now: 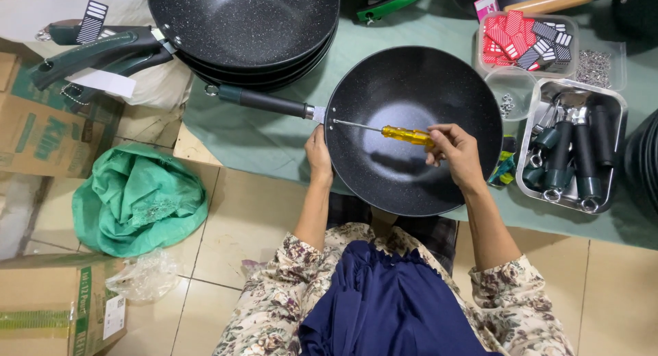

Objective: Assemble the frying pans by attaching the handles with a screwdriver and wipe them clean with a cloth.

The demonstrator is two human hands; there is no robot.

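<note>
The black speckled pan lies on the green-covered table, its rim overhanging the near edge toward the person's lap. The left hand is closed over the rim just beside where the dark green handle joins, apparently to keep the pan from turning. The right hand is wrapped around the yellow grip of a screwdriver, whose thin shaft lies nearly flat across the bowl, the tip at the rivet plate by the handle, so the tool works from inside the pan.

Behind the pan to the left stands a stack of like pans, with a striped black-and-white tag on one handle. Right of the pan, a metal tray holds spare dark handles; behind it, a clear tub holds red and dark striped tags. Left of the pan, on the tiled floor, sit cardboard boxes with green print and a crumpled green cloth.
</note>
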